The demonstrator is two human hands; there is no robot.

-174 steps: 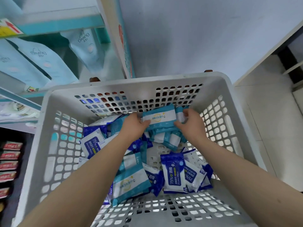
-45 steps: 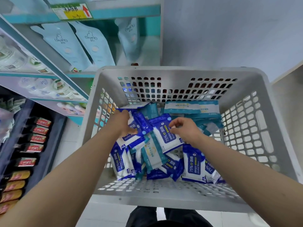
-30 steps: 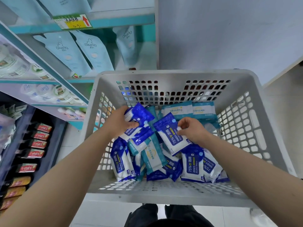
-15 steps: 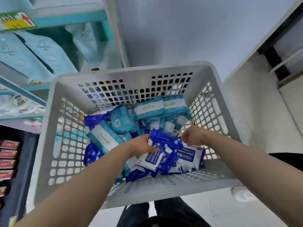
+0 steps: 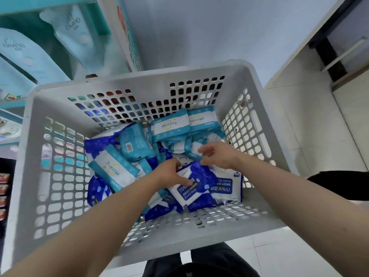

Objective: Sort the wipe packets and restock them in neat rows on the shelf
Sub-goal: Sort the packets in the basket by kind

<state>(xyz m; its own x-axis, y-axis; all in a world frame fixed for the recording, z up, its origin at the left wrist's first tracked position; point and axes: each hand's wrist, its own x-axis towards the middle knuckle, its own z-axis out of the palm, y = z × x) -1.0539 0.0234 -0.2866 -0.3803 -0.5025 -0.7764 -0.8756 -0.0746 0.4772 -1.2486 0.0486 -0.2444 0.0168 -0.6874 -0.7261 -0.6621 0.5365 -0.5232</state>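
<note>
The left hand (image 5: 171, 173) grips the nearest dark blue packet (image 5: 187, 193) at its left edge. The right hand (image 5: 218, 154), fingers loosely spread, touches the packet's top corner. Both reach inside the basket (image 5: 179, 236). Farther in, teal packets (image 5: 171, 124) lie stacked against its far wall, and the shelf (image 5: 46, 6) stands beyond.

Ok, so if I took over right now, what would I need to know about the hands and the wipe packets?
Left hand: grips a dark-blue alcohol wipe packet near the basket's front.
Right hand: open, fingers spread just over the pile, holding nothing.
Packets: all visible ones lie in the white basket. Some teal packets are stacked by the far wall; on the left, both kinds are mixed.
Done: sorting partly.
Left: finish sorting, then line them up on the shelf; no wipe packets show there.
</note>
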